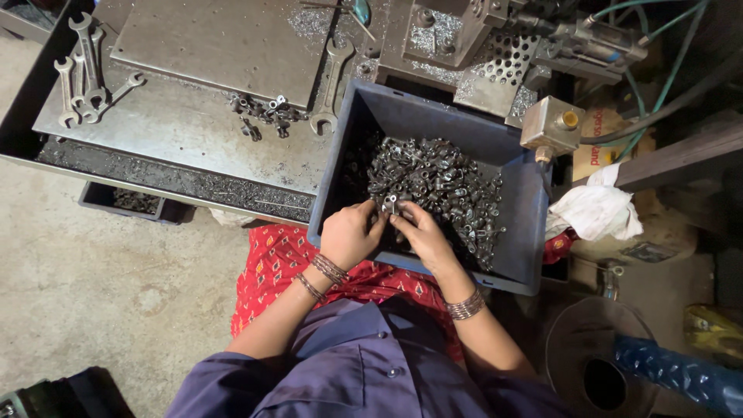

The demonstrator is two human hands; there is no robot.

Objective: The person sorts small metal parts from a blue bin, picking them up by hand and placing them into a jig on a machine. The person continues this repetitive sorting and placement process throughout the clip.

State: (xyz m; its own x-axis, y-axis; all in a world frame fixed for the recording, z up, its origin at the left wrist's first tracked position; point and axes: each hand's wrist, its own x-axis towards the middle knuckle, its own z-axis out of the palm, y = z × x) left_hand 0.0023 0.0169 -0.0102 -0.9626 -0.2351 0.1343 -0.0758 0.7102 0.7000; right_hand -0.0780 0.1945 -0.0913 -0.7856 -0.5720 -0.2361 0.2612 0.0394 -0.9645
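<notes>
fingers (pixel 387 219) of both the left hand (pixel 350 234) and the right hand (pixel 422 236) are pinched shut on one small metal fitting (pixel 390 203), held over the fittings heaped in the blue bin (pixel 526 232) beside the table (pixel 186 131), so sorting is judged underway.

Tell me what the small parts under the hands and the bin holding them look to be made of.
Small parts: likely steel, grey with bright glints, maybe oily. Bin: probably moulded plastic, matte blue-grey, smooth thick rim. Left hand and right hand pinch one part between them.
</notes>
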